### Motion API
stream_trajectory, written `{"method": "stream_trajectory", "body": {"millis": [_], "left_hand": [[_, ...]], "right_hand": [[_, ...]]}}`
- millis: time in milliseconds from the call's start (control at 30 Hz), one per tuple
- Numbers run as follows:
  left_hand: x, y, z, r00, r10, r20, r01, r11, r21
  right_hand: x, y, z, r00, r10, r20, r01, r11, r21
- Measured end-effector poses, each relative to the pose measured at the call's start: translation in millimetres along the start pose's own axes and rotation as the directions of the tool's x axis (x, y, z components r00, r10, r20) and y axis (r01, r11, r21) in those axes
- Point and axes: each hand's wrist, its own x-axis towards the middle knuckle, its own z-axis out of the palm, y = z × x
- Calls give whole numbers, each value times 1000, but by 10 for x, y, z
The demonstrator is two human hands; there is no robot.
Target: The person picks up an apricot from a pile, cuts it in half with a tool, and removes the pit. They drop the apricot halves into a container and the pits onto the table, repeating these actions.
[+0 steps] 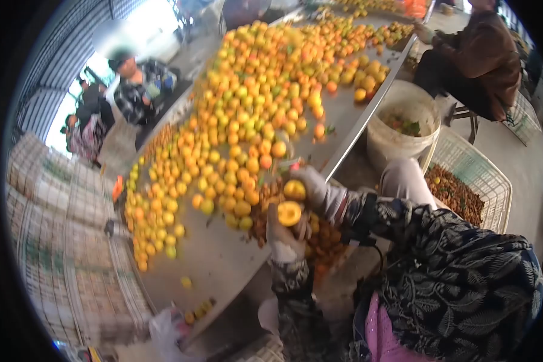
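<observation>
My left hand point(285, 240), in a pale glove, is closed round a halved apricot point(289, 213) whose cut orange face and hollow centre look up at me. Right beside it, my gloved right hand point(320, 188) is closed at another apricot piece point(294, 190); the two hands nearly touch. A small red-pink tip point(294, 166) shows by the right fingers, and I cannot make out what it belongs to. Behind the hands a big heap of apricots point(241, 114) covers much of the metal table point(211, 250). Brownish-orange pieces point(326, 244) lie below my hands, blurred.
To the right stand a white bucket point(377, 136) with scraps inside and a plastic crate point(498, 181) of brown pits. A seated person point(485, 54) works at the table's far right. Other people point(142, 84) are at the far left, near stacked crates point(60, 241).
</observation>
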Motion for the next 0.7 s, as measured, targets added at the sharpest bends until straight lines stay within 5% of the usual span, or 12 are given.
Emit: {"method": "stream_trajectory", "body": {"millis": [33, 100, 167, 200, 233, 267, 300, 500, 600, 700], "left_hand": [[-47, 14, 196, 977, -58, -205, 50, 998, -45], [14, -25, 170, 963, 84, -256, -99, 994, -45], [-137, 2, 180, 984, 126, -129, -113, 988, 101], [-127, -5, 148, 960, 263, -99, -198, 884, 424], [-117, -16, 130, 926, 377, -23, -256, 671, 696], [-175, -5, 233, 908, 419, 3, -262, 562, 785], [-199, -39, 285, 908, 418, -4, -256, 564, 785], [-60, -242, 108, 828, 560, -35, -490, 753, 439], [-110, -131, 183, 851, 525, 13, -490, 785, 379], [-163, -138, 232, 816, 576, 44, -508, 680, 529]], "right_hand": [[54, 353, -137, 995, 90, -30, -88, 993, 82], [-43, 124, -153, 989, -136, 50, 144, 957, -253], [-77, 166, -195, 966, -248, 69, 258, 919, -298], [-110, 167, -234, 888, -431, 162, 456, 773, -441], [-133, 74, -192, 890, -427, 162, 452, 775, -442], [-181, -71, -111, 996, -79, -28, 73, 979, -190], [-221, -140, -53, 942, 321, -101, -307, 942, 133], [-152, 116, 52, 985, 100, -143, -113, 990, -84], [-68, 190, 21, 985, 153, -79, -168, 954, -248], [-51, -142, 214, 993, 76, -89, -89, 984, -153]]}}
